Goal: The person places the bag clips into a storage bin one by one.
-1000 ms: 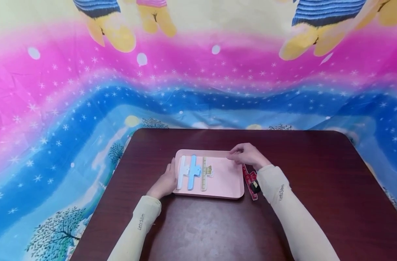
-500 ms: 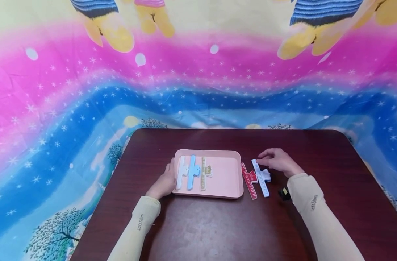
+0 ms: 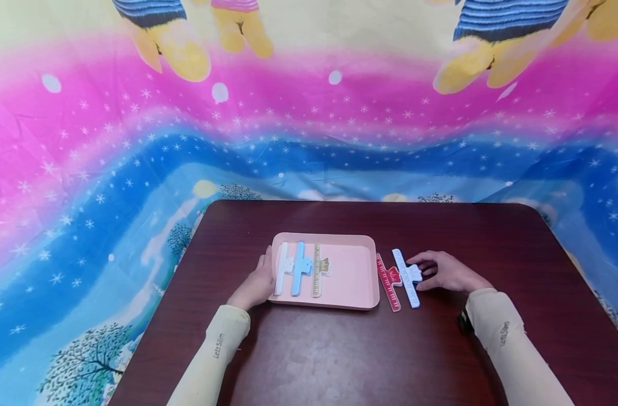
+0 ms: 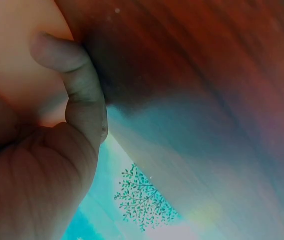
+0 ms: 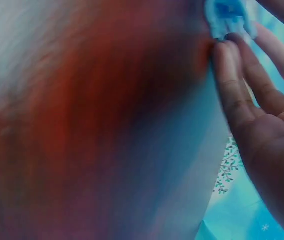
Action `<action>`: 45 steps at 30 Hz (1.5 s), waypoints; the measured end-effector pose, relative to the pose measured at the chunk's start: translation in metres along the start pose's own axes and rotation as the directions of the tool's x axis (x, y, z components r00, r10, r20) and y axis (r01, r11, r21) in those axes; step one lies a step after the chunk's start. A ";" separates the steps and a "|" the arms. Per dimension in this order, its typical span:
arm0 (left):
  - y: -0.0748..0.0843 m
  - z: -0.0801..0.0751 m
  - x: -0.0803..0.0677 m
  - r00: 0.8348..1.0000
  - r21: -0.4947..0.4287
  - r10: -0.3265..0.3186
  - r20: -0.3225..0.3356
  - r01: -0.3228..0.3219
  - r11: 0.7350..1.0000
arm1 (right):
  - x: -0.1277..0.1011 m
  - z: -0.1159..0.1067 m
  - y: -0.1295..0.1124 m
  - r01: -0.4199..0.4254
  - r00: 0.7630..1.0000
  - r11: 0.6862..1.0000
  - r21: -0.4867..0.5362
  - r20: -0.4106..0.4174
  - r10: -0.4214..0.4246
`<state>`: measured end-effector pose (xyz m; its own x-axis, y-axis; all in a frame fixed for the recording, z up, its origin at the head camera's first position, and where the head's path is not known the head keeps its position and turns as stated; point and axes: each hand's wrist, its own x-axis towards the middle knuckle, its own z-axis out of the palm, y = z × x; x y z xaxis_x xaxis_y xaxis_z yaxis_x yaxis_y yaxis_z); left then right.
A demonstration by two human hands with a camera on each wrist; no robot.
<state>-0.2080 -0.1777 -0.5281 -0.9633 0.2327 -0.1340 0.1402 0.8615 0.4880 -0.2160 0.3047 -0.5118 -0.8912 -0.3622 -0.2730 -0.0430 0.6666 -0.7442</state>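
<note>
Head view: both hands down on the table point(image 3: 339, 361)
Left hand point(image 3: 255, 285) resting flat against pink tray point(image 3: 352, 270), right hand point(image 3: 448, 272) fingering pale blue clip point(image 3: 407, 274) beside red clip point(image 3: 388, 280)

Right wrist view: heavy motion blur; table surface reads only as red-brown smear. White clip point(image 5: 227, 17) cut off by the top edge, only its handle end visible. Right hand point(image 5: 261, 115) cut off at right and bottom edges; whether the fingers point(image 5: 231, 85) pinch the clip or only touch it cannot be told.

Left wrist view: left hand point(image 4: 37, 165) fills lower left, cut off by frame; pink tray point(image 4: 17, 60) shows as an unfocused patch.

Head view: print on the red clip point(image 3: 388, 280) too small to read.
</note>
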 end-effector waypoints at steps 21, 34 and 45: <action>0.000 -0.001 -0.001 1.000 -0.002 0.004 -0.003 -0.004 1.000 | 0.000 -0.004 -0.008 -0.017 0.995 0.994 -0.105 -0.100 0.007; 0.000 -0.002 -0.002 1.000 -0.008 -0.011 0.012 0.011 1.000 | -0.003 -0.006 -0.037 0.042 0.992 0.998 -0.039 -0.115 -0.046; -0.003 0.000 0.002 1.000 0.002 -0.023 0.022 0.022 1.000 | 0.003 0.001 -0.058 0.103 0.989 0.995 -0.017 -0.101 -0.104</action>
<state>-0.2103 -0.1801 -0.5299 -0.9610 0.2230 -0.1637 0.1190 0.8676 0.4828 -0.2161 0.2647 -0.4700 -0.9230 -0.3618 -0.1312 -0.1420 0.6370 -0.7577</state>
